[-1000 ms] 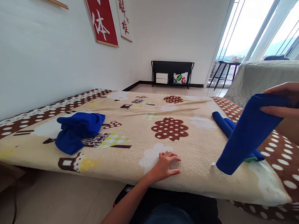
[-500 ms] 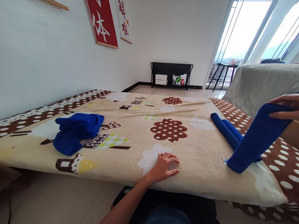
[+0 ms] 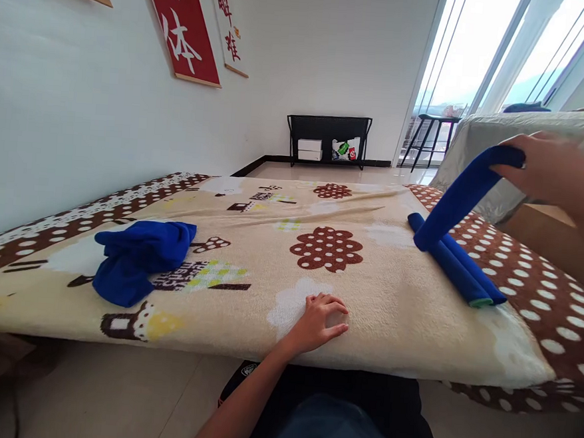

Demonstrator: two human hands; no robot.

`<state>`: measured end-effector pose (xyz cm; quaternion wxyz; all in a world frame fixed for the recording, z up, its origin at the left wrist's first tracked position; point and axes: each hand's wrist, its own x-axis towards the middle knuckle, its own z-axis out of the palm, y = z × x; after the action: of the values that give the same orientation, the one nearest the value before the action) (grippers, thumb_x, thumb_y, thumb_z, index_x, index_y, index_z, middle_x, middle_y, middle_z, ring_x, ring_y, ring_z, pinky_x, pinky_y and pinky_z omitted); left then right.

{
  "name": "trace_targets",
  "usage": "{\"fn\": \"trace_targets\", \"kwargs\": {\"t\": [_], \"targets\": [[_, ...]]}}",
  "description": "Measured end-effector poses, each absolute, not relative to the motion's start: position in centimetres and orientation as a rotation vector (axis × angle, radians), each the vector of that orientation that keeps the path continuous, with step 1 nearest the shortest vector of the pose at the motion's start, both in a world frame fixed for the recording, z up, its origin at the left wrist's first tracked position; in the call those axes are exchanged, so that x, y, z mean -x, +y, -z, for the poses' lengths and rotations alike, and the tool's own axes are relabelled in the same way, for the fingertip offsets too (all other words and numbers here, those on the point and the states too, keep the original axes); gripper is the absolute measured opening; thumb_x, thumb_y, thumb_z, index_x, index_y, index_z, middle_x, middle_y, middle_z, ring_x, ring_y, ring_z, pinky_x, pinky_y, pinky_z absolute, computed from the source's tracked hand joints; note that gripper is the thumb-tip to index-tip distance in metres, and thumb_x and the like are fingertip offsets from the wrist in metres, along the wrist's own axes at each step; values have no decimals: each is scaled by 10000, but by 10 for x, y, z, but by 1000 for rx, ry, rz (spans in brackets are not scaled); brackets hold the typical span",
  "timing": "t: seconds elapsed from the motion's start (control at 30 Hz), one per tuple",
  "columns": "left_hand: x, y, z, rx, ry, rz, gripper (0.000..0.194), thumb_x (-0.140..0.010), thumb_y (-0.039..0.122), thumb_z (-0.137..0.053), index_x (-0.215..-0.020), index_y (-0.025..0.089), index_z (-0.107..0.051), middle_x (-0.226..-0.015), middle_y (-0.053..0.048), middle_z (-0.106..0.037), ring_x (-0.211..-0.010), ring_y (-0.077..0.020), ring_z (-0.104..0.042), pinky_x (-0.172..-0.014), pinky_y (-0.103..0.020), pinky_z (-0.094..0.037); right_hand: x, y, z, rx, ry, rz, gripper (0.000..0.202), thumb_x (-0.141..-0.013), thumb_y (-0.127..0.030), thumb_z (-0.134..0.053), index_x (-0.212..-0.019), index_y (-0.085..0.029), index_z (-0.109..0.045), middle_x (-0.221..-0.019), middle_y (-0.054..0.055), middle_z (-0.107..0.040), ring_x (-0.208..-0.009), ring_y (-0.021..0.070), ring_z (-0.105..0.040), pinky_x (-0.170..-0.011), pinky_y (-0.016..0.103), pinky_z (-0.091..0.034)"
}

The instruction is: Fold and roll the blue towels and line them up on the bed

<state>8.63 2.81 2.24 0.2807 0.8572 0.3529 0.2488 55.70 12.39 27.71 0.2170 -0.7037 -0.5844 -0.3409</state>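
My right hand (image 3: 540, 166) pinches the upper end of a rolled blue cloth (image 3: 461, 197), which slants down to the left. Its lower end is over two more blue rolls (image 3: 463, 274) lying side by side on the patterned blanket (image 3: 376, 305); whether it touches them I cannot tell. My left hand (image 3: 319, 321) rests on the blanket near the front edge, fingers spread and holding nothing. A crumpled blue cloth (image 3: 142, 258) lies on the left of the blanket.
A black rack (image 3: 327, 138) with white boxes and a bag stands against the far wall. Beyond the blanket's right side are a cardboard box (image 3: 535, 236), a grey-covered piece of furniture (image 3: 502, 137) and a dark stool (image 3: 433, 132).
My right hand has lifted the rolled cloth and moved it left and away from me, over the two lying rolls. My left hand stays on the blanket. The view has shifted slightly.
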Motion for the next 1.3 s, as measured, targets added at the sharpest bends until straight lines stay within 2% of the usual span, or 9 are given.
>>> {"fn": "trace_targets", "kwargs": {"t": [0.07,0.13,0.27,0.37,0.8,0.97,1.13,1.2,1.3], "targets": [[-86,28,-22,-2299,935,-668,198,-871,351,-695,-1056,285,-670,-1184,10,-664,-1140,-219,-547,-1017,-420,-272,-555,127,-236,1856,-1754,950,710,-914,-599,-391,-1255,-20,-618,-1231,214,-583,-1029,203,-616,-721,346,-352],[-85,28,-21,-2298,930,-671,196,-871,353,-694,-1053,283,-669,-1182,6,-667,-1139,-221,-550,-1014,-422,-277,-554,125,-182,1841,-1909,930,504,-925,-410,-547,-1323,-101,-576,-1249,189,-563,-967,183,-604,-702,328,-338],[-84,27,-21,-2291,934,-677,192,-877,353,-687,-1052,276,-669,-1182,0,-669,-1136,-221,-554,-1013,-423,-282,-550,103,-73,1806,-2261,869,297,-904,-184,-555,-1184,-154,-650,-1181,166,-589,-947,177,-568,-727,312,-348],[-84,28,-21,-2292,929,-674,189,-876,352,-687,-1048,274,-671,-1180,-2,-671,-1140,-224,-553,-1014,-425,-285,-551,84,-26,1794,-2337,867,282,-901,-133,-517,-1138,-177,-664,-1176,163,-599,-968,203,-557,-790,330,-366],[-38,41,-32,-2287,988,-736,221,-886,379,-638,-1073,273,-683,-1212,-42,-659,-1155,-244,-588,-1048,-422,-360,-544,61,-6,1866,-2354,959,401,-868,-112,-433,-1226,-171,-603,-1242,147,-597,-1098,260,-538,-959,432,-359],[92,108,-63,-2271,1727,-1013,200,-862,288,-569,-1013,207,-671,-1185,-101,-634,-1160,-277,-572,-1049,-447,-392,-553,47,-9,1903,-2148,963,488,-883,-221,-411,-1363,-193,-489,-1356,138,-542,-1202,276,-500,-1004,470,-320],[219,139,-72,-1766,2819,-883,608,-853,335,-632,-1369,99,-415,-1527,-246,-256,-1370,-458,-248,-1020,-643,-263,-581,42,-3,1955,-2014,915,523,-900,-375,-355,-1403,-245,-421,-1303,108,-581,-1148,290,-537,-993,460,-333],[247,134,-65,-1651,2885,-787,623,-874,364,-627,-1359,53,-390,-1447,-269,-337,-1317,-480,-284,-966,-644,-292,-589,41,2,1982,-1998,887,532,-907,-397,-325,-1413,-251,-406,-1301,105,-581,-1115,289,-557,-981,455,-339],[268,126,-57,-1728,2890,-641,378,-962,338,-492,-1210,53,-511,-1251,-194,-491,-1241,-422,-362,-952,-624,-294,-594,39,6,1990,-2009,831,533,-908,-408,-315,-1416,-267,-395,-1311,108,-575,-1110,288,-568,-973,460,-338]]}}
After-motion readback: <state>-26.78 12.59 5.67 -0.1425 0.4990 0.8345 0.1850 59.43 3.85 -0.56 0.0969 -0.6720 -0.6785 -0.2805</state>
